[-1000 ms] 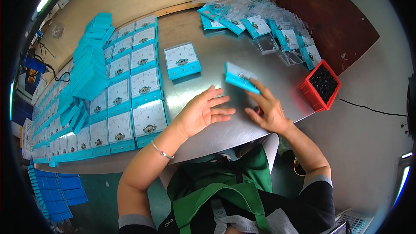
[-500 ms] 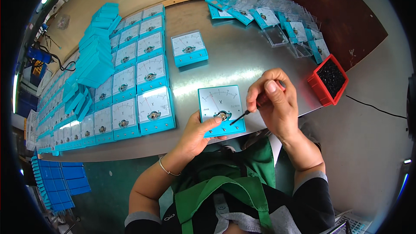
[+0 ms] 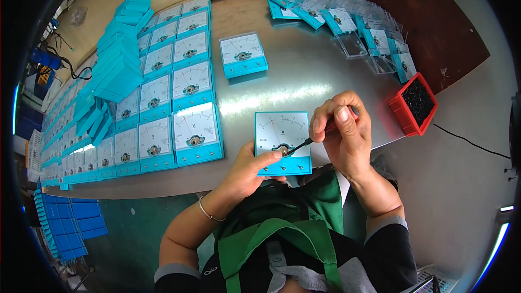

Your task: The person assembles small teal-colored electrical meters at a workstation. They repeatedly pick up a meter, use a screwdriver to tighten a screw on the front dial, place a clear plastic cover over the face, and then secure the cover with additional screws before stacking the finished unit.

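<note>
Guiding the tool (image 3: 302, 145) on a well-steadied meter (image 3: 293, 128)

Holding the meter in the left grip (image 3: 251, 171), closed on its lower left side, with the thumb just beside the small metal mechanism (image 3: 284, 151). Holding the tool in the right grip (image 3: 348, 137), pinched by thumb and fingers around the reddish handle, with the dark shaft slanted down toward the mechanism. Impossible to tell from this view whether touching the metal or only just above.

Position of the meter: at the near edge of the tabletop (image 3: 298, 76), face up, scale on the far side, teal strip on the near side, seemingly without clear cover.

For good work, keep the left grip firm but light, preferably on the teal frame and not on the white dial. Watch the left thumb, very near to the tool tip and probably at risk in case of a slip. Press softly, because of the thin needle (image 3: 274, 125) above, likely easy to bend. Move by the fingers only, not by the whole arm. For more support, perhaps rest the meter against the near edge of the tabletop.

Leave undisturbed the single covered meter (image 3: 243, 53) toward the far edge, the rows of meters (image 3: 192, 123) along the left side, the pile of open meters and clear covers (image 3: 341, 20) at the far right corner, and the red box (image 3: 405, 110) at the right edge.
</note>
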Demonstrator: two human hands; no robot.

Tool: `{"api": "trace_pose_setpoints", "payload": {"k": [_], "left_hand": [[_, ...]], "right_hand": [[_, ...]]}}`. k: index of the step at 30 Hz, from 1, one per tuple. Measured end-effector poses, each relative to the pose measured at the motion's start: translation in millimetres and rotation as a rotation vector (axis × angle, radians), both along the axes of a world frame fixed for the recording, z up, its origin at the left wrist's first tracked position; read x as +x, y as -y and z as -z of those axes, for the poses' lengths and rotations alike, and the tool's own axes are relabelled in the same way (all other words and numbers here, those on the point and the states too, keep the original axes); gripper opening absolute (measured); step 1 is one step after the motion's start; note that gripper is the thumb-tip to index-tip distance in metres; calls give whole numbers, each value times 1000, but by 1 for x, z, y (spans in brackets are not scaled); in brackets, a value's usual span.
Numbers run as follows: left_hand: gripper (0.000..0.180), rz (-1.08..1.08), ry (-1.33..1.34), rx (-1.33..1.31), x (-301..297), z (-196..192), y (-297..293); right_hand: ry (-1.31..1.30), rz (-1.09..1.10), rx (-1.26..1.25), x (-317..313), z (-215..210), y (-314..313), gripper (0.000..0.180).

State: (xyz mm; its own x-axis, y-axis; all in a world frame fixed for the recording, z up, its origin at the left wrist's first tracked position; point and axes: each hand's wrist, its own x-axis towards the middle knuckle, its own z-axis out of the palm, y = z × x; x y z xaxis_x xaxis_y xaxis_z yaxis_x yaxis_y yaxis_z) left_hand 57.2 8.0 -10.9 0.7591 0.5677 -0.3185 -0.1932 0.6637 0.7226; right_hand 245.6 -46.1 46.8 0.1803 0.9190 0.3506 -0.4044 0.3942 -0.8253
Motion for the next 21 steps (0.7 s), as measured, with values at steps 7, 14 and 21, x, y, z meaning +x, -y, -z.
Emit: {"api": "trace_pose_setpoints", "payload": {"k": [7, 14, 21], "left_hand": [[37, 32, -29, 62, 2, 0, 7], [29, 26, -147, 928, 1, 7, 8], [31, -66, -176, 685, -6, 22, 5]], "right_hand": [[48, 61, -105, -6, -1, 5, 25], [-202, -41, -338, 14, 15, -3, 25], [9, 150, -149, 52, -17, -71, 19]]}}
